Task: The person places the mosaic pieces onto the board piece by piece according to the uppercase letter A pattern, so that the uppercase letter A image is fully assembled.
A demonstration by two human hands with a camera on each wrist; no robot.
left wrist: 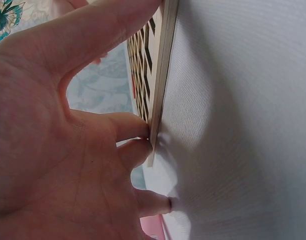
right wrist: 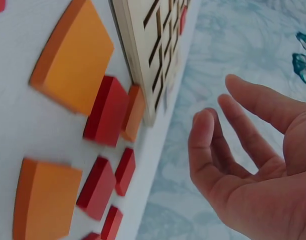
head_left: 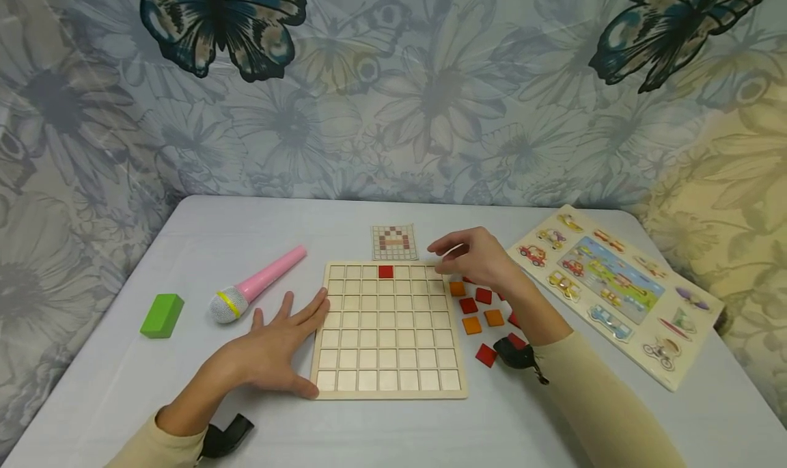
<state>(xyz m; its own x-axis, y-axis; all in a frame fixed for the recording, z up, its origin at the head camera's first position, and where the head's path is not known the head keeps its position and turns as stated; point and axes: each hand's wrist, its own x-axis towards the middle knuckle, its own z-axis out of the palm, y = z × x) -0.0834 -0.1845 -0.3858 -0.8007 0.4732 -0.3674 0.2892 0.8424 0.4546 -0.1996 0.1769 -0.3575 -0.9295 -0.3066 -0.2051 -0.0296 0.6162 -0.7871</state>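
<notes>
A light wooden grid board [head_left: 393, 322] lies flat, with one red square tile [head_left: 385, 272] set in its top row. My left hand [head_left: 270, 352] has its fingers spread and extended along the board's left side; thumb and fingertips touch the edge, as the left wrist view also shows. Over the board's top right corner hovers my right hand [head_left: 482, 256], its fingers loosely bent. In the right wrist view, thumb and fingers are apart with nothing between them. Below it, loose red tiles [head_left: 468, 305] and orange tiles [head_left: 471, 326] lie scattered; the forearm hides some.
Behind the board lies a small pattern card [head_left: 393, 242]. To the left are a pink toy microphone [head_left: 270, 273] and a green block [head_left: 162, 315]. A vehicle picture puzzle [head_left: 707, 323] lies at an angle on the right. Patterned cloth [head_left: 443, 113] hangs behind the white-covered table.
</notes>
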